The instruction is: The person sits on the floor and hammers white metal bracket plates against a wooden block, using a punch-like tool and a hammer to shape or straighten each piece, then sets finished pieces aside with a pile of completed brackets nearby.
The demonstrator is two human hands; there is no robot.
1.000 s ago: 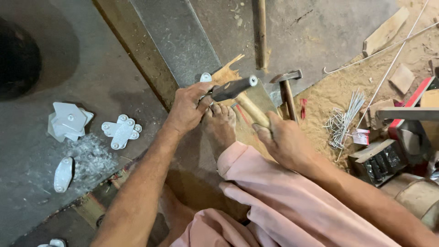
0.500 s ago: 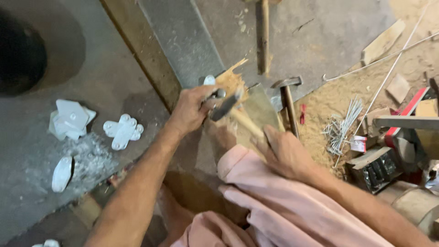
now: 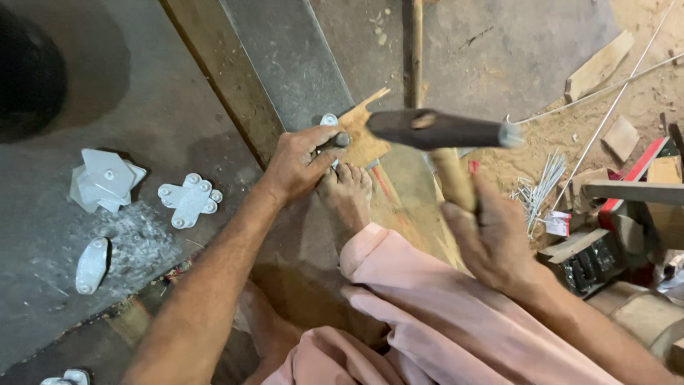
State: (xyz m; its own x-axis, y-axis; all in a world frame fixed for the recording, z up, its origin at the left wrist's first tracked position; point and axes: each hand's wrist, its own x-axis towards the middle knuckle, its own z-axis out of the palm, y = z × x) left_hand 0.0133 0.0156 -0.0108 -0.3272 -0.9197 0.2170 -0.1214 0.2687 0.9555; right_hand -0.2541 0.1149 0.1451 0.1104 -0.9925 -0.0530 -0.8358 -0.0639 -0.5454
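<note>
The left hand (image 3: 296, 165) closes its fingers around a short dark punch (image 3: 335, 141), holding it against a thin wooden piece (image 3: 363, 135) that lies on the floor (image 3: 142, 93) beside the edge of a long plank (image 3: 228, 85). A small white fitting (image 3: 328, 120) sits just beside the punch tip. A bare foot (image 3: 347, 199) presses on the wooden piece just below the left hand. The right hand (image 3: 491, 239) grips the wooden handle of a hammer (image 3: 442, 132), whose dark head is raised above the wooden piece. White metal brackets (image 3: 191, 201) lie on the floor near its left edge. Loose wires (image 3: 538, 192), wood offcuts and sawdust lie toward the right edge
</note>
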